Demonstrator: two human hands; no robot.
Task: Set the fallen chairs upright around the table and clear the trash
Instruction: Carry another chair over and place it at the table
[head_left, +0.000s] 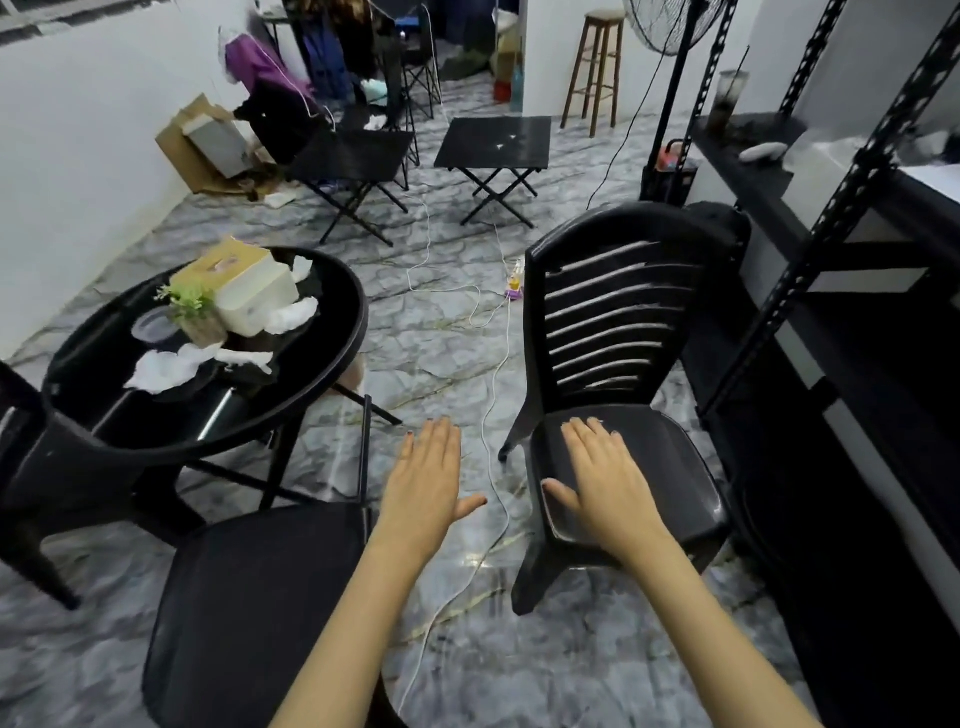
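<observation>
In the head view, both hands were held flat and empty, fingers spread: the left hand (427, 475) over the floor at lower centre, the right hand (605, 480) above the seat of an upright slatted chair (618, 322). Crumpled tissues (166, 366) were strewn on the round tabletop (332, 291) at left

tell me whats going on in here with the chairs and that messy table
A person is tidying up. Both hands are open and empty: the right hand is over the seat of an upright black plastic chair, the left hand is held over the floor beside it. The round black table still has crumpled tissues, a tissue box and a small plant on it.
</observation>
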